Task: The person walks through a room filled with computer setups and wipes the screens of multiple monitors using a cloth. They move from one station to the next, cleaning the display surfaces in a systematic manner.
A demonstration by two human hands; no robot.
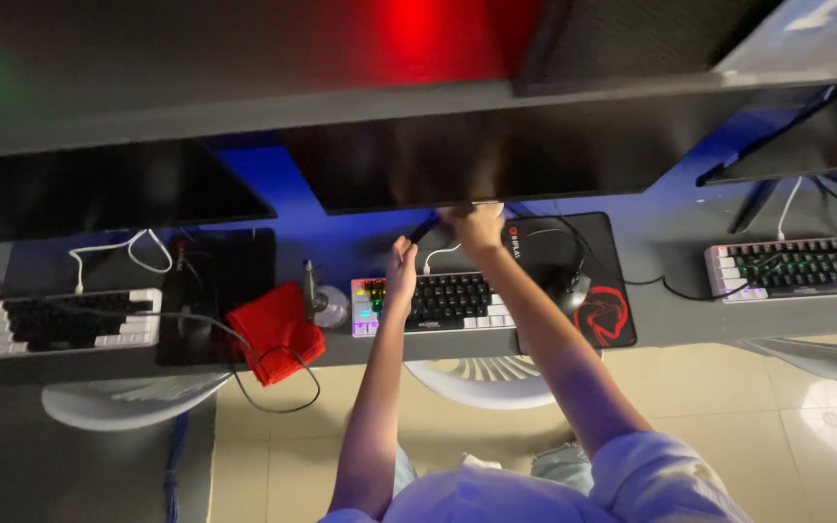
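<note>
With your right hand point(475, 225) in a closed grip on the monitor point(457, 165) bottom edge and your left hand point(401, 263) released above the keyboard point(438, 302), a hard tug could tip the screen onto it.

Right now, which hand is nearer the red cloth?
Left. The left hand hovers over the middle keyboard's lit left end, right of the red cloth. The right hand is farther, up at the monitor's bottom edge.
</note>
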